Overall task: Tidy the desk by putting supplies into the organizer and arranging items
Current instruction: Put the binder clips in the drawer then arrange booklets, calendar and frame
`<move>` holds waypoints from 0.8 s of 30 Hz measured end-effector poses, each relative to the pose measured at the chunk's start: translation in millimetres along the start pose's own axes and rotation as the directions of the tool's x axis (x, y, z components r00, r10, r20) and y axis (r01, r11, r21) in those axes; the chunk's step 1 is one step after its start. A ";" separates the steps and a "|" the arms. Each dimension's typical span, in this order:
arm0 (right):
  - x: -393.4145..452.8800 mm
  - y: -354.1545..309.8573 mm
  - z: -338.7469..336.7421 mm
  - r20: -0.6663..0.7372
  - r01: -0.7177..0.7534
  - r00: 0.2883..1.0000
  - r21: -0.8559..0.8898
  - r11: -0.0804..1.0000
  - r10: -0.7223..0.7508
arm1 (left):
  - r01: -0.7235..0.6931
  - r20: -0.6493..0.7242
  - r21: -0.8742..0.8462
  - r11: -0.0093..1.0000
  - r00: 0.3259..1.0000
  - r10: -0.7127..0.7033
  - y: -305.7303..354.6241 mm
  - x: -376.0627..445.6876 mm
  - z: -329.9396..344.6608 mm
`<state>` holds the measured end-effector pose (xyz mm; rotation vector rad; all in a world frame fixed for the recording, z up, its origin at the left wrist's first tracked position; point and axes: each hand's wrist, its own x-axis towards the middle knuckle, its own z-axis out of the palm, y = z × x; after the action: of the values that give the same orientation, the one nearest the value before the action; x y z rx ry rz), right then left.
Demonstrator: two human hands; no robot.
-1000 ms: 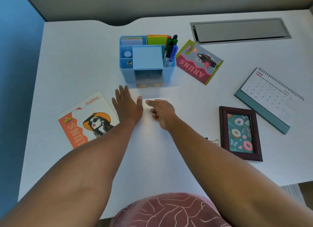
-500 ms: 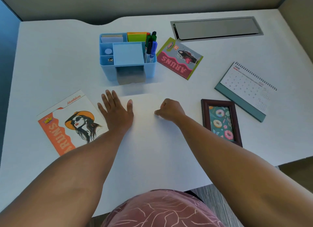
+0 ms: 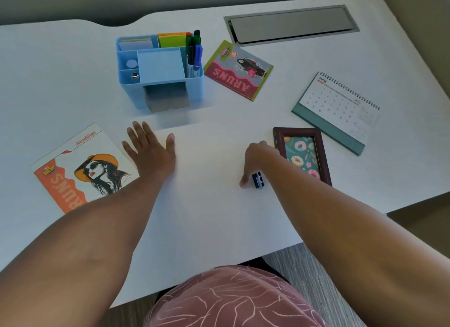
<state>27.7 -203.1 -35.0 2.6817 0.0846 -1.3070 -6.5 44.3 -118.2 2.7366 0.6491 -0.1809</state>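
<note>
Head view puts the small black binder clip (image 3: 258, 179) at the centre of things: it lies on the white tabletop (image 3: 60, 66) toward the front edge, right of middle, just beside the lower left corner of the dark picture frame (image 3: 302, 153). The right hand (image 3: 255, 161) is curled down over it, thumb tip on the table at the clip's left side and the other fingers bent above; whether they have closed on it I cannot tell, since the hand hides the far side. A clip like this should be light, hard and springy, its painted steel a little slick, so I would judge a pinch across the flat black body surer than one on the thin wire handles, which swing. It is not fragile and could simply be dropped into a compartment. The left hand (image 3: 151, 151) lies flat and spread, palm down and holding nothing, apparently on a white sheet (image 3: 207, 156) that is hard to tell from the tabletop, close to the orange magazine (image 3: 80, 168) near the left front. Farther back, left of centre, stands the blue organizer (image 3: 197, 87), already carrying markers (image 3: 194, 51), coloured sticky notes (image 3: 173, 40) and, in a small left compartment, what looks like another clip (image 3: 134, 75); that pocket seems the natural home for this one. A second magazine (image 3: 238, 70) lies just right of the organizer, a desk calendar (image 3: 338, 107) sits near the right edge, and a grey cable hatch (image 3: 289, 24) runs along the back.
</note>
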 end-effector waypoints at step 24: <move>-2.3 -57.1 -35.4 -0.300 0.244 0.943 0.317 0.917 -0.148 | 0.009 0.161 0.041 0.999 0.987 -0.015 -1.1 6.5 -8.9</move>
<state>47.0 -140.9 -18.4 3.2237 0.1759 -1.0795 -0.9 50.9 -111.4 2.7201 0.6228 -0.4178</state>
